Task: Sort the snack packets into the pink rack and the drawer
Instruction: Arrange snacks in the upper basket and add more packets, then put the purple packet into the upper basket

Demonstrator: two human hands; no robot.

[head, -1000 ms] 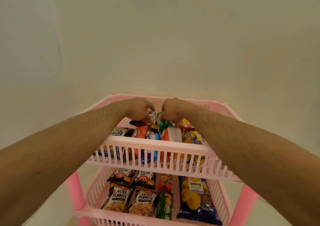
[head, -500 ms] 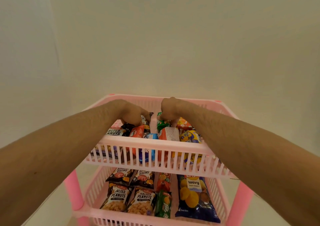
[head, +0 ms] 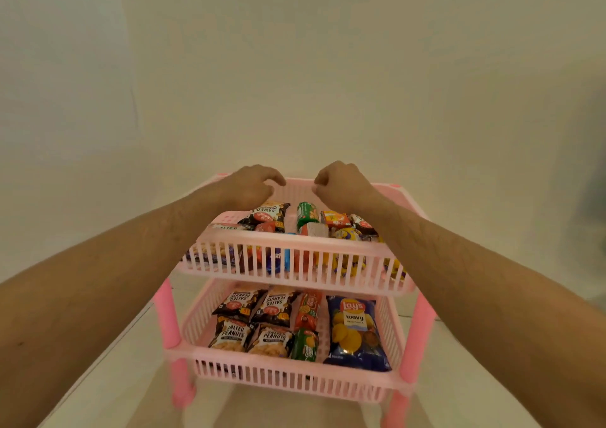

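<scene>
The pink rack [head: 295, 240] stands in front of me with two slatted shelves full of snack packets. On the top shelf lie a salted peanuts packet [head: 269, 215], a green packet [head: 307, 214], an orange packet [head: 334, 219] and others. The lower shelf [head: 288, 365] holds several salted peanuts packets [head: 236, 332], a red packet [head: 307, 308], a green packet [head: 305, 344] and a blue Lay's wavy bag [head: 355, 332]. My left hand [head: 252, 186] and my right hand [head: 339, 183] hover over the back of the top shelf, fingers curled, holding nothing. No drawer is in view.
A plain cream wall rises directly behind the rack. The rack stands on a pale floor [head: 108, 372], with pink legs [head: 167, 316] at its corners.
Both hands have let go of the packets on the top shelf and lifted up and back toward the rear rim. The view has tilted down, showing more of the lower shelf.
</scene>
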